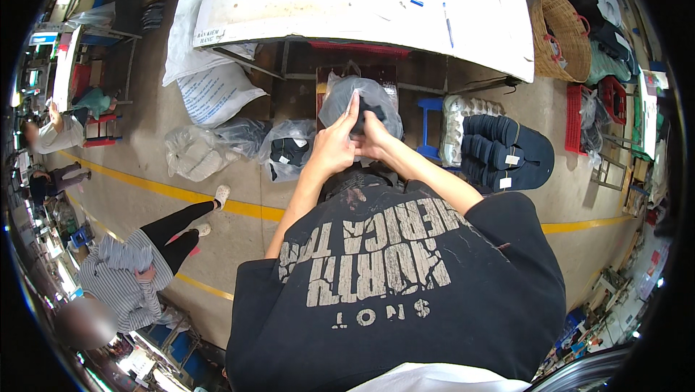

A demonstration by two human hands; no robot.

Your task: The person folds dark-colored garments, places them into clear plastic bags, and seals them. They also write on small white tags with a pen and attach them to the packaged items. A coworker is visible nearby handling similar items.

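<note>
A clear plastic bag (pixel 376 94) with something dark in it stands just in front of me, at the near edge of the white table. My left hand (pixel 336 143) is on its near side, with long fingers pointing up along the plastic. My right hand (pixel 373 138) meets the left at the bag's near side, its thumb raised and its other fingers partly hidden. Both hands appear to grip the bag between them. Just left of the bag, another clear bag (pixel 295 130) with folded dark pieces rests on the floor.
The white table (pixel 347 12) bears a pen (pixel 448 26). Stacked dark fabric pieces (pixel 499 149) lie at the right beside a blue stool (pixel 430 128). A wicker basket (pixel 546 52) and red crates (pixel 577 120) stand farther right. White sacks (pixel 217 95) are at the left; a person (pixel 130 269) walks behind them.
</note>
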